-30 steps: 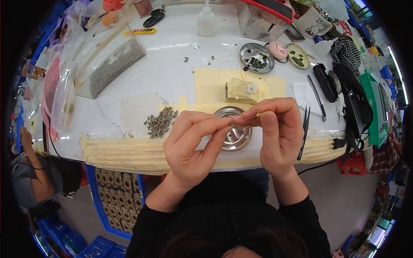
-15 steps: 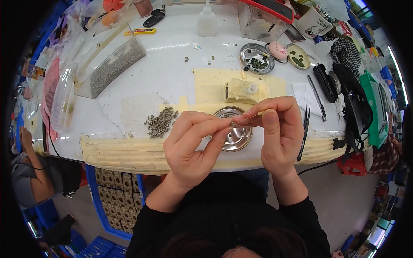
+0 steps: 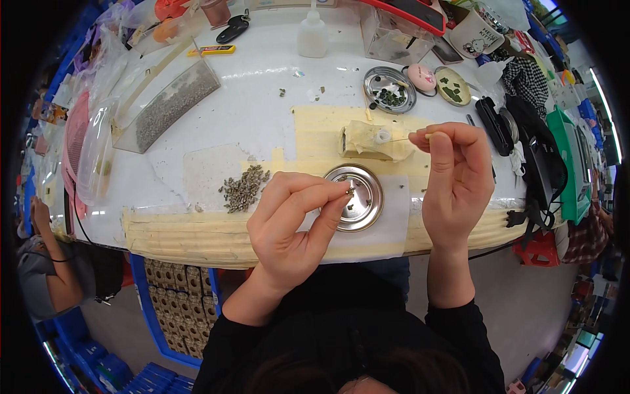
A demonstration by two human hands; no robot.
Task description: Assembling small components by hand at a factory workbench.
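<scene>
Over the round steel dish [image 3: 374, 213], my left hand [image 3: 285, 226] pinches a tiny metal part [image 3: 350, 192] between thumb and fingertips. A few small pieces lie in that dish. My right hand [image 3: 459, 184], raised to the right, grips a thin needle tool [image 3: 403, 139] by its yellowish end. The needle's tip points left, at a small white cup [image 3: 382, 135] on a block wrapped in cream tape [image 3: 356, 141]; whether it touches is too small to tell. Left of my left hand is a heap of small grey metal parts [image 3: 244, 189].
A clear tray of grey grains [image 3: 174, 102] stands at the left. Farther back are a white squeeze bottle [image 3: 313, 36], a steel dish with dark green pieces [image 3: 390, 92] and a pale dish [image 3: 454, 87]. A blue crate of blocks [image 3: 174, 302] sits below the table's front edge.
My right hand has moved right and away from my left hand, taking the needle tool from the tiny part to the white cup. It now covers the black tweezers. My left hand stays put.
</scene>
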